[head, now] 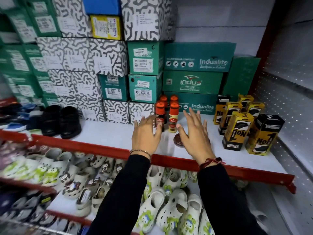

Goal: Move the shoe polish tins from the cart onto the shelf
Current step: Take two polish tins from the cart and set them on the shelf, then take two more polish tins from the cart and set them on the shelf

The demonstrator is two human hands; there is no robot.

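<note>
- White shelf [108,133] with red front lip: one round dark-red polish tin [179,139] lies flat, partly under your right hand [194,133].
- Both hands empty, fingers spread; left hand [146,133] nearly touches the orange-capped polish bottles [166,112]; a careless sweep could topple them.

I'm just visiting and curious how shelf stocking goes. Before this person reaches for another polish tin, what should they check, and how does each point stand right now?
1. Both hands free: ok. The left hand and right hand are spread open, holding nothing.
2. A tin already on the shelf: ok. One dark red tin lies flat, partly hidden under the right hand.
3. Room for more tins: ok. The white shelf is bare left of the polish bottles.
4. Bottles upright: ok, all four stand.
5. Yellow and black boxes clear of the tin: ok, they stand apart to the right.
6. Tins left in the cart: cannot tell, the cart is out of view.
</note>
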